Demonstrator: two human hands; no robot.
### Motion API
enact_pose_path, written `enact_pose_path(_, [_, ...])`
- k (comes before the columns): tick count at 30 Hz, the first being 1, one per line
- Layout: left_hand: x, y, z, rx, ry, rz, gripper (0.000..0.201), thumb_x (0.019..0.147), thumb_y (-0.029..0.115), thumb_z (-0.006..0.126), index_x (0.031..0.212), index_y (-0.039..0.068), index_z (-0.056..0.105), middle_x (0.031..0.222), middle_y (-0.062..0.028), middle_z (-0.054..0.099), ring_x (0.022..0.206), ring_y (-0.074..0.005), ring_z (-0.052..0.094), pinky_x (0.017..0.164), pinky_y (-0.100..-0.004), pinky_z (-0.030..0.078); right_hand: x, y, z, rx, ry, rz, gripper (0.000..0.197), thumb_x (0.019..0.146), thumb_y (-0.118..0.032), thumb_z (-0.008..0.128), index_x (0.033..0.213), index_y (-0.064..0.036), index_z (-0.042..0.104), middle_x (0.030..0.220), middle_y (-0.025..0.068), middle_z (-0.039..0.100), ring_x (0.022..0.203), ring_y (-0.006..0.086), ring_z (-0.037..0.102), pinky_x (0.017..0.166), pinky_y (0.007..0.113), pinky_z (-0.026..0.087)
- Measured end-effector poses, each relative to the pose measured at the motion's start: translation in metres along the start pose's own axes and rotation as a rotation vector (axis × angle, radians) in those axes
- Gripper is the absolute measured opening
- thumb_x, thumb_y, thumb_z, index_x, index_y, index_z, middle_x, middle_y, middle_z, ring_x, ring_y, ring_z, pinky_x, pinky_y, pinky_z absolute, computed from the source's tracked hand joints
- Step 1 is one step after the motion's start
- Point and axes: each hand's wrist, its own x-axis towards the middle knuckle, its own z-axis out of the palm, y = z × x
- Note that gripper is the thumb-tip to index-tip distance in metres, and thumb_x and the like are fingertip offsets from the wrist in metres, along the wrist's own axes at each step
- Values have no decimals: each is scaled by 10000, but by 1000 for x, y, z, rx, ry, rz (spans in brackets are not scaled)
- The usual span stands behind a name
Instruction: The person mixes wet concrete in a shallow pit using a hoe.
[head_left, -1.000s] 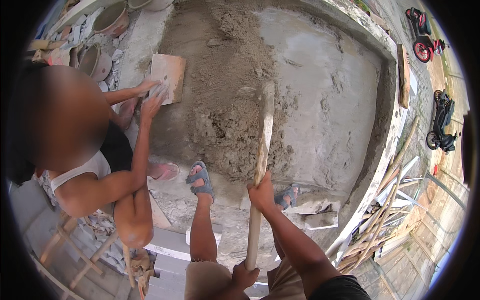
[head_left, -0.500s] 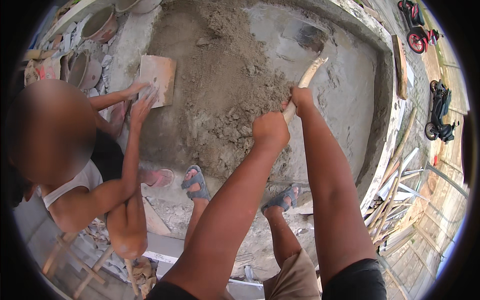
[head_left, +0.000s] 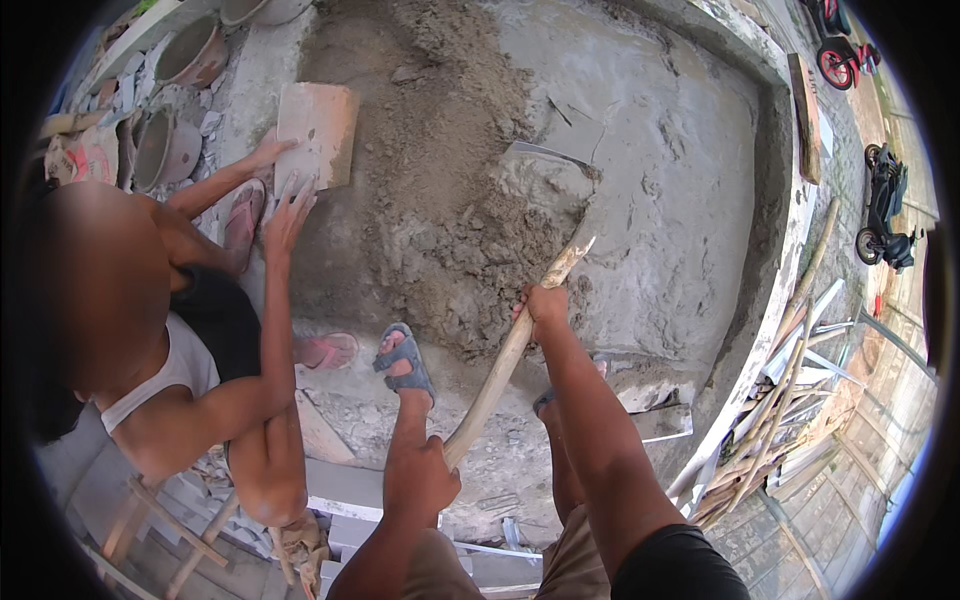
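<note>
With both fists I grip the pale, crooked wooden handle of a hoe. My left hand is closed round its near end, low and close to my leg. Farther up, my right hand wraps the handle below its splintered tip. The hoe's blade shows as a thin edge beyond the handle, with wet grey mortar heaped against it. A mound of mortar lies in the shallow basin, drier and browner toward the left. Smooth, watery slurry covers the right side.
A co-worker squats at the left, both hands at a flat board. Buckets and rubble stand behind them. A concrete rim bounds the basin at right; sticks and offcuts lie outside it, with motorbikes farther off.
The hoe has come toward me, its blade now in the mortar. My left hand has dropped down and left along the handle; my right hand has moved nearer. The co-worker's board has shifted slightly away.
</note>
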Motion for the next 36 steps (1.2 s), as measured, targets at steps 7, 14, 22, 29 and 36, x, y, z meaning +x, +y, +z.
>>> enact_pose_path(7, [-113,-69,25,-33,-48,-178,434,645,373,742,925,61,625,727,-162,685,706,-345,695,680,-459,557,-123,78,9,-47,21,-73,381,800,52,609,1053,22,325,824,175,506,456,238,564,347,359,470])
enact_pose_path(14, [-126,-126,86,-130,-157,-1,436,655,399,721,959,94,653,803,-152,693,750,-352,687,730,-457,554,-192,36,-26,-156,28,-159,567,800,12,689,1150,13,243,982,213,488,585,232,616,472,328,507])
enact_pose_path(22, [24,125,-1,-536,-139,306,426,775,302,676,1076,28,548,808,-235,673,819,-415,665,742,-491,536,21,-147,-159,-411,344,-372,491,781,-51,679,1128,73,355,877,208,547,512,278,584,424,390,516])
enact_pose_path(29, [-61,57,-17,-338,-270,-8,475,795,375,680,1039,-15,562,859,-228,675,836,-391,674,749,-477,531,45,52,-107,-570,331,-256,312,761,-18,624,991,110,456,754,174,544,541,270,577,426,401,522])
enact_pose_path(36, [-119,-1,-51,-123,-226,-105,453,780,412,682,971,10,596,768,-209,672,712,-411,668,691,-484,534,-81,92,-20,-99,0,109,132,766,-11,599,840,42,503,663,108,502,466,242,527,380,372,463])
